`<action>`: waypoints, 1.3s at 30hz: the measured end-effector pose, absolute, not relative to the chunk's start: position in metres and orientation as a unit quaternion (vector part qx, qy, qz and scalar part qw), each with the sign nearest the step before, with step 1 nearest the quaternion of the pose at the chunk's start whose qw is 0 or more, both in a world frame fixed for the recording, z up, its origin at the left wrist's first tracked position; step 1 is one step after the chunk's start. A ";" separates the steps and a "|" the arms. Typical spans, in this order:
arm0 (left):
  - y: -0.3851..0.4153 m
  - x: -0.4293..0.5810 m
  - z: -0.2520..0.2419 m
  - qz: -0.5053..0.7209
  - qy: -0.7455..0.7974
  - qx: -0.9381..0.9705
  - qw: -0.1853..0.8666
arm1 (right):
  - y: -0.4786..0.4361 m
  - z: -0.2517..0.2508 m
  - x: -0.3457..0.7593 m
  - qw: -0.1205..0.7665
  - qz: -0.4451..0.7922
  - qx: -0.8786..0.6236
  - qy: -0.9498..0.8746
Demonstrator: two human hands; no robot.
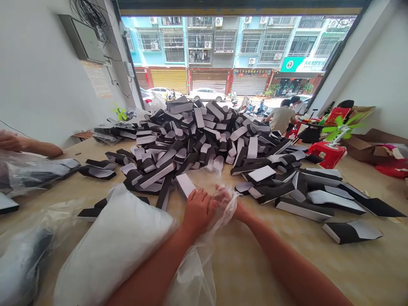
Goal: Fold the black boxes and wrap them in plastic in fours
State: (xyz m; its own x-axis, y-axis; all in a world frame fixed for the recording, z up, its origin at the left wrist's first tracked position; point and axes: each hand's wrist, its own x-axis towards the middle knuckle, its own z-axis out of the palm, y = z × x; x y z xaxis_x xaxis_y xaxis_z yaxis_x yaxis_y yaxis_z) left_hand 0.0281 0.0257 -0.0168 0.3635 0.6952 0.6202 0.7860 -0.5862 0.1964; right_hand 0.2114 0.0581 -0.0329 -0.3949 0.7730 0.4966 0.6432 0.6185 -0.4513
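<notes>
Head view looks down a long bench (255, 259) toward an open shopfront. At lower centre, the person's left hand (198, 211) and right hand (225, 199) sit almost touching, over a clear plastic bag (194, 272) that trails from them down to the bottom edge of the frame. The right grip is closed, its fingers bunched in the plastic. The left grip has its fingers together, back of the hand up, right beside the plastic; I cannot tell whether it holds anything.

Just beyond the hands, a black-and-white piece (185, 185) lies tilted on the near edge of a big heap of black-and-white pieces (188, 144), which spreads across the middle of the bench. More of these lie loose at right. A stuffed white bag (111, 242) sits just left of the left arm. At far left, a co-worker's hand (9, 141) lies beyond a plastic bag of dark pieces (35, 172). At upper right, past the heap, stand a red stool (330, 154) and a cardboard box (360, 148), with a person in a beige shirt (280, 119) near the doorway.
</notes>
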 end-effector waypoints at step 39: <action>0.018 0.023 0.000 -0.200 -0.209 -0.937 -0.194 | 0.114 0.019 0.202 0.090 0.074 -0.538 -0.835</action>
State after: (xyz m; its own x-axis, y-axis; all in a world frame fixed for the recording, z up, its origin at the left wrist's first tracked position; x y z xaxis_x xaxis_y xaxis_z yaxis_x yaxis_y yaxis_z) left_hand 0.0230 0.0182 0.0001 0.8322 0.4696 0.2948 0.3143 -0.8375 0.4470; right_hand 0.2021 0.1139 0.0191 -0.4058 0.9112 0.0709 0.8845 0.4111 -0.2208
